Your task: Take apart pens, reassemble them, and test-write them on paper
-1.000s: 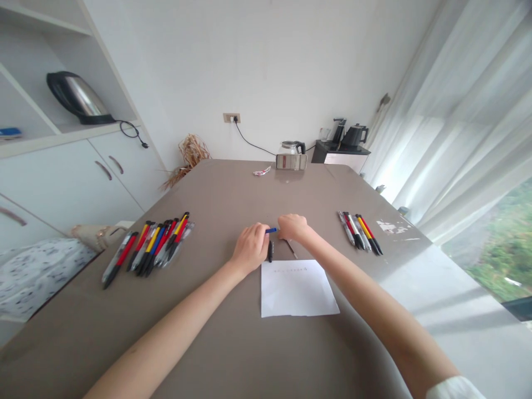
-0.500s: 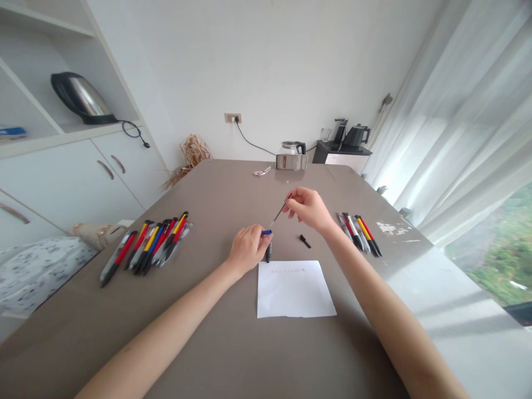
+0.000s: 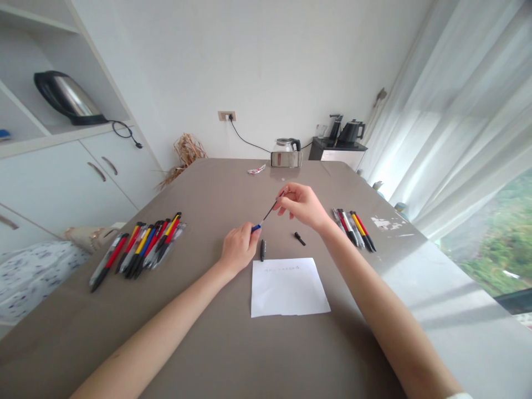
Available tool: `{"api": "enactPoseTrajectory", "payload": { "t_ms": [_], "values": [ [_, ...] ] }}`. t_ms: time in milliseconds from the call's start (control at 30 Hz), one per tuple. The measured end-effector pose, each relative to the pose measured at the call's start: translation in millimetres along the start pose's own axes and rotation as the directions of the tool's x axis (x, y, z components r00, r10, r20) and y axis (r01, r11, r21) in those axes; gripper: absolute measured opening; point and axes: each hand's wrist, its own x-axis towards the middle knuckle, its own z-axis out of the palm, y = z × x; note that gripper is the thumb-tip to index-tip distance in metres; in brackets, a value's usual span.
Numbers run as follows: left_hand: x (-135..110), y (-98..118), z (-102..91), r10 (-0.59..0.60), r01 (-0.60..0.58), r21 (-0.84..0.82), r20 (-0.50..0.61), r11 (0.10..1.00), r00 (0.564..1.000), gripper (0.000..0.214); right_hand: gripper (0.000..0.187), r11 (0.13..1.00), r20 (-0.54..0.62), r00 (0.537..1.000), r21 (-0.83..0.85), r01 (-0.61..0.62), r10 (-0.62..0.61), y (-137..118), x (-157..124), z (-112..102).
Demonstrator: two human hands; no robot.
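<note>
Gripping a blue tube [image 3: 255,228] in curled fingers, the left hand [image 3: 238,247] is low at the table [image 3: 199,338], with the tube's end poking out toward the right hand [image 3: 301,204]. That one pinches a slim dark refill [image 3: 271,209] between thumb and fingertips, slanting it so its lower end comes to the mouth of the tube — whether the tip is inside is too small to tell. Just beside the left thumb lies a black pen piece [image 3: 263,250], near the top edge of a sheet of paper [image 3: 290,291] with faint writing. Below the right hand, apart from it, is a small black part [image 3: 299,239]. Well to the left of the grip lies a heap of pens [image 3: 143,248]; to the right, past the right wrist, a smaller row of pens [image 3: 354,230]. Beyond both hands — at the table's far end — are a glass pot [image 3: 283,145] and a shiny box [image 3: 286,160].
</note>
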Motion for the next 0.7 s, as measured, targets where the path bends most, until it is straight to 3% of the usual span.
{"api": "enactPoseTrajectory", "payload": {
  "t_ms": [133, 233, 467, 700],
  "values": [
    [-0.2, -0.8, 1.3, 0.012, -0.012, -0.020, -0.018, 1.000, 1.000, 0.027, 0.011, 1.000, 0.052, 0.998, -0.021, -0.018, 0.019, -0.9, -0.9, 3.2],
    [-0.6, -1.6, 2.5, 0.010, -0.011, -0.045, -0.036, 0.999, 0.999, 0.025, 0.013, 0.999, 0.165, 0.986, -0.053, -0.004, 0.013, 1.6, -0.9, 6.7],
    [-0.7, -2.3, 2.7, 0.045, -0.050, -0.087, -0.066, 0.995, 0.997, 0.028, 0.025, 0.964, 0.417, 0.901, -0.266, 0.001, 0.115, 19.4, 3.0, 9.2],
    [-0.8, -3.8, 5.8, 0.037, -0.043, -0.096, -0.062, 0.994, 0.997, 0.026, 0.028, 0.779, 0.386, 0.892, -0.624, 0.064, 0.236, 46.8, 5.6, 31.2]
  ]
}}
